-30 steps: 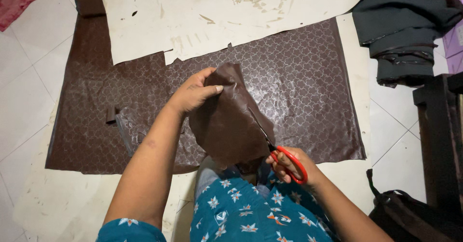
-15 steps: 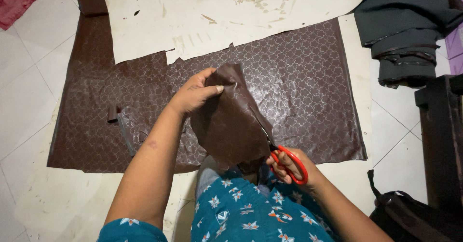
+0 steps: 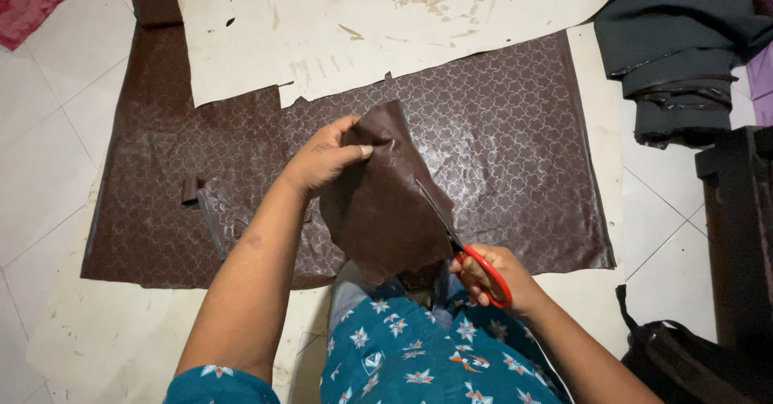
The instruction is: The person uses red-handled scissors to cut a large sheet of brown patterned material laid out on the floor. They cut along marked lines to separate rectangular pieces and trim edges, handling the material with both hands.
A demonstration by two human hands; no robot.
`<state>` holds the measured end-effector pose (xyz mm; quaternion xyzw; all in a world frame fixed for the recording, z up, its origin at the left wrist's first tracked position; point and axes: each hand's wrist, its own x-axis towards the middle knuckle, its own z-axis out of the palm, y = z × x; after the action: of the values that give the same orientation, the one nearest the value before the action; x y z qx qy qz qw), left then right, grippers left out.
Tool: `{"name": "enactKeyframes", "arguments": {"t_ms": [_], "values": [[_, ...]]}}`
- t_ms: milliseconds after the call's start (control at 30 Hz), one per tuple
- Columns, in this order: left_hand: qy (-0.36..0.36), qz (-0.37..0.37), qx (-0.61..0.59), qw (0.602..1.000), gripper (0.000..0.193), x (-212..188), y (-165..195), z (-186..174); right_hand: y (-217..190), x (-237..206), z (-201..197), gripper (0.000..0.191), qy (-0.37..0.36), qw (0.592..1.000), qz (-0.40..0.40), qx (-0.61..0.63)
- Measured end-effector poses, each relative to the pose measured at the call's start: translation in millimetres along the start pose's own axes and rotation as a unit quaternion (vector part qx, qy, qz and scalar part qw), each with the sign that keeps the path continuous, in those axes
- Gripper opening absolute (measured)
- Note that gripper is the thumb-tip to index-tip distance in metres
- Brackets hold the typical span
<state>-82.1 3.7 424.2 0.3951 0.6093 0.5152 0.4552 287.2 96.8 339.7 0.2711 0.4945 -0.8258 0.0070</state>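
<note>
My left hand (image 3: 324, 161) grips the top edge of a brown leather-like piece (image 3: 385, 211) and holds it up off the floor. My right hand (image 3: 493, 277) is closed on red-handled scissors (image 3: 469, 261), whose blades run up along the right edge of that piece. Under both lies a large brown patterned sheet (image 3: 499, 146) spread flat on the floor. My lap, in teal flowered cloth (image 3: 411, 356), is just below the held piece.
A big off-white paper sheet (image 3: 362, 25) overlaps the brown sheet's far edge. Folded dark fabric (image 3: 684, 58) lies at the top right, a dark furniture piece (image 3: 741, 235) at the right, a black bag (image 3: 684, 364) at the bottom right, pink cloth (image 3: 28, 1) at the top left.
The scissors have edged a little further up the right edge of the held piece. My left hand keeps its grip in nearly the same place.
</note>
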Motion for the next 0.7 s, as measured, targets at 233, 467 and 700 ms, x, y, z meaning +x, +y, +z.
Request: {"name": "enactKeyframes", "arguments": {"t_ms": [233,467,700], "values": [[-0.060,-0.092,0.077,0.991,0.045,-19,17,-3,-3,-1,-7,0.042,-0.036,0.996,-0.016,-0.074],[-0.124,-0.061,0.029,0.990,0.050,-29,15,24,-17,4,1,0.071,-0.124,0.991,-0.008,-0.043],[-0.114,-0.039,0.019,0.992,0.050,-32,10,26,-26,-3,15,0.082,-0.184,0.981,-0.036,0.049]]}}
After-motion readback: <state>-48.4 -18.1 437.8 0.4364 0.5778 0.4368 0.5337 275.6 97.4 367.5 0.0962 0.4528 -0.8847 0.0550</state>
